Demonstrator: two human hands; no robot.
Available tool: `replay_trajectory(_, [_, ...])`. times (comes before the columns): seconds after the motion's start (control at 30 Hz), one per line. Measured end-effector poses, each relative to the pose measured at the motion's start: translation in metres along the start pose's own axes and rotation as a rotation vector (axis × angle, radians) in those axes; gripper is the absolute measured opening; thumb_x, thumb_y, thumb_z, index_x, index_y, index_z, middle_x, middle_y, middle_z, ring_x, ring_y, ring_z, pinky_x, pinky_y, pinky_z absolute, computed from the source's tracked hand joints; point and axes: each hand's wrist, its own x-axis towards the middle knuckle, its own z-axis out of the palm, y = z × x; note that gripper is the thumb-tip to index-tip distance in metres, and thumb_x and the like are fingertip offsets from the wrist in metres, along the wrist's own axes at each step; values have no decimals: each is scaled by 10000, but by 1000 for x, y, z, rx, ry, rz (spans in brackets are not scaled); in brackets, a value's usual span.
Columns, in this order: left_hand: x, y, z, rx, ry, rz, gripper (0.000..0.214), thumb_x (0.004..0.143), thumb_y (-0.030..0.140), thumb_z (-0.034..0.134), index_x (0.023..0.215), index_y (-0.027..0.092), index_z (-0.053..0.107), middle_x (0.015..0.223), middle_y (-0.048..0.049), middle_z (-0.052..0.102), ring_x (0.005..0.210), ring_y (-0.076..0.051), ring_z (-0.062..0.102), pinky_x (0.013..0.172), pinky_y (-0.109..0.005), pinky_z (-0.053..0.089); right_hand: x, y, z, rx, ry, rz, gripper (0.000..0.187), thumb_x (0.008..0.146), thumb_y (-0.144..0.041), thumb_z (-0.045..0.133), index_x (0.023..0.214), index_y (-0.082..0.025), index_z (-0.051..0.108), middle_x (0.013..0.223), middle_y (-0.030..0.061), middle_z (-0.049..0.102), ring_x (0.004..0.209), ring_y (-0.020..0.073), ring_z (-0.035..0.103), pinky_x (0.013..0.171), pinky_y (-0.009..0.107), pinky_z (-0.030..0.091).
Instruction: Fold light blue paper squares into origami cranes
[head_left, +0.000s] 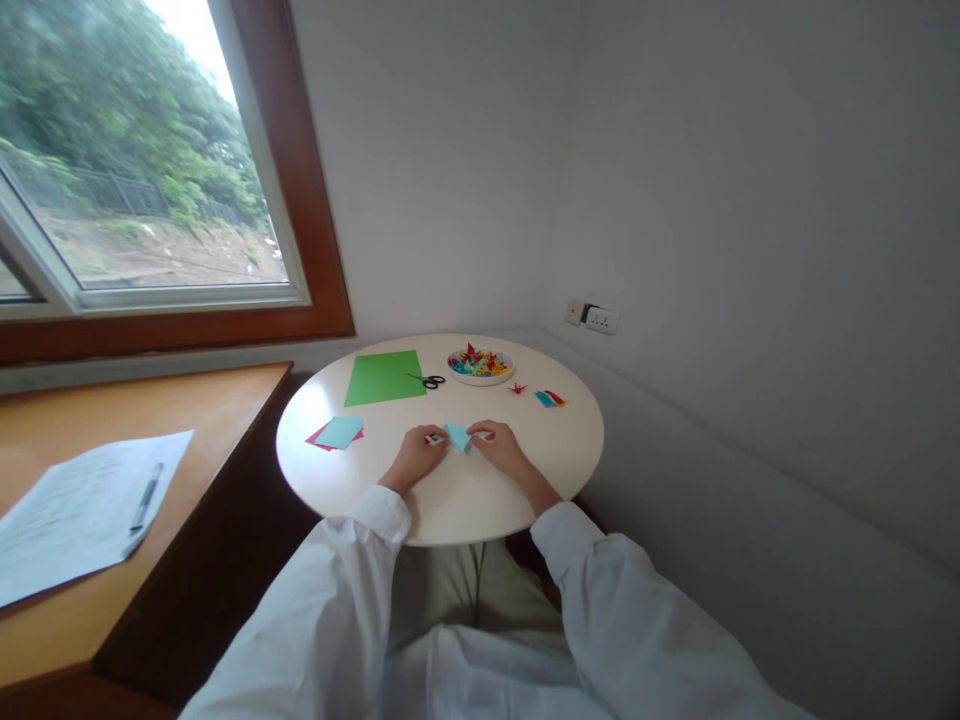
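Paper [457,440], pale blue and creased into a small pointed shape, sits between the two hands over the near half of a round, smooth white surface [465,513]; whether it touches down is hard to tell. Nearest are loose, wrinkled white sleeves [322,590], cut off by the lower edge, and beige trousers [435,590], partly covered by white cloth. On the left, a wooden surface [247,388] carries a white sheet [82,510], cropped at the side, its writing too blurred to read, with a slim pen [146,497] on it. The left hand [421,452] pinches one side of the folded piece and the right hand [501,447] grips the other, fingertips hiding its ends. Left of them, a light-blue square [341,432] covers most of a red one [320,438]. Farther right lie curved, glossy-looking strips [550,399] and a spiky red folded shape [517,389]. Beyond, black-handled scissors [433,382] overlap a flat green sheet [382,377], beside a shallow white bowl [480,381] heaped with bright folded bits, individually indistinct. Behind are a plain matte wall [450,150], a socket [602,320] and a brown-framed window [296,180], cropped above and left, showing hazy trees [112,90].
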Motion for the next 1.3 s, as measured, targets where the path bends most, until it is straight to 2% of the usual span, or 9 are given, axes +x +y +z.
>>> replay_trajectory(0.1, [1, 0, 0, -124, -9, -38, 170, 679, 241, 573, 761, 122, 661, 676, -46, 659, 597, -130, 546, 574, -243, 430, 2, 1, 3, 124, 7, 79, 99, 620, -191, 596, 695, -157, 652, 731, 33, 676, 721, 159, 607, 722, 317, 460])
replay_trajectory(0.33, [4, 6, -6, -349, 36, -164, 258, 638, 370, 625, 639, 114, 598, 549, -3, 571, 515, -102, 501, 496, -216, 367, 9, -14, 8, 429, 9, 180, 208, 533, -265, 696, 688, -149, 618, 647, 10, 651, 608, 132, 595, 631, 278, 468])
replay_trajectory(0.57, [7, 19, -7, -539, 11, -262, 306, 614, 407, 653, 671, 121, 562, 609, -18, 590, 601, -114, 572, 584, -230, 429, 5, -24, 15, 645, 91, 265, 249, 572, -329, 686, 707, -153, 573, 679, 17, 641, 653, 133, 629, 677, 282, 478])
replay_trajectory(0.9, [2, 20, 1, -617, 47, -316, 270, 580, 301, 688, 743, 116, 578, 594, -14, 597, 521, -93, 549, 502, -201, 402, 2, -26, 17, 687, 135, 279, 265, 491, -239, 730, 697, -151, 587, 636, -6, 628, 603, 118, 588, 640, 265, 455])
replay_trajectory(1.13, [2, 21, 1, -682, 89, -293, 433, 545, 250, 709, 925, 163, 521, 618, 10, 613, 544, -108, 586, 552, -227, 447, 3, -27, 18, 668, 129, 251, 268, 460, -194, 733, 682, -155, 588, 646, -13, 624, 612, 117, 568, 629, 262, 435])
replay_trajectory(1.3, [3, 18, 0, -695, 129, -289, 444, 514, 261, 728, 869, 174, 475, 586, 22, 607, 559, -127, 602, 570, -242, 443, 4, -25, 19, 653, 121, 231, 256, 456, -189, 728, 664, -155, 582, 629, -15, 614, 600, 118, 561, 617, 265, 435])
